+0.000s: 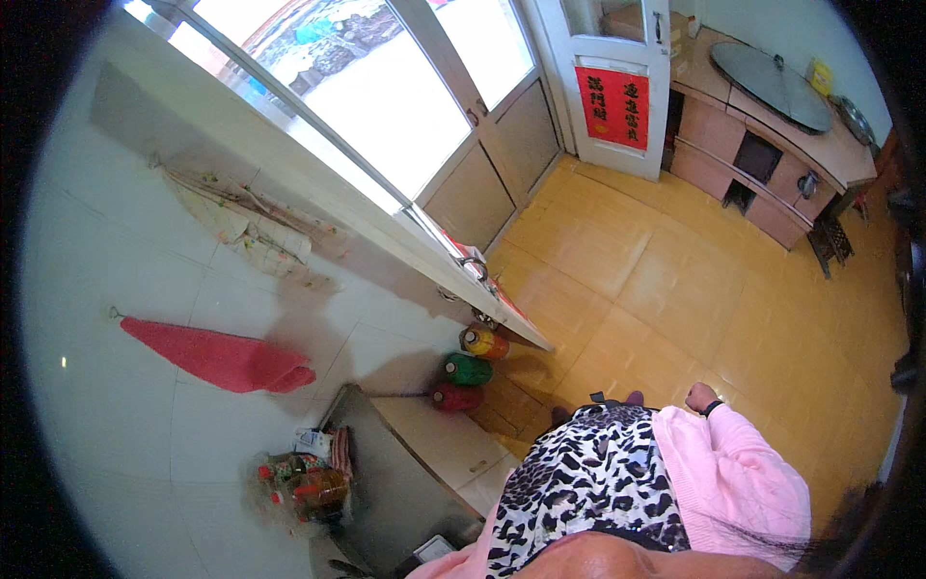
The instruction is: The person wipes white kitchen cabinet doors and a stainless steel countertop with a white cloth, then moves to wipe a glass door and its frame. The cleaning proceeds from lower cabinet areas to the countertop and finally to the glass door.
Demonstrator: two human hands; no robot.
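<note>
My right hand (702,398), with a dark band on its wrist, hangs beside my body over the yellow tiled floor (673,289). Its fingers are curled in and no object shows in them. My left hand is out of view; only part of that pink sleeve (459,563) shows at the bottom edge. By that sleeve runs a grey countertop (391,463), with a small white-topped object (434,548) lying on it. Against the wall, the counter bears several bottles, among them one of amber liquid (318,492), and a striped cloth (340,450).
Orange (486,343), green (469,369) and red (458,396) flasks stand below an open door's edge (532,334). A red towel (217,354) hangs on the wall. Far right is a tiled stove (781,188) with a round metal lid (770,87), beside a white door (622,163) bearing a red poster.
</note>
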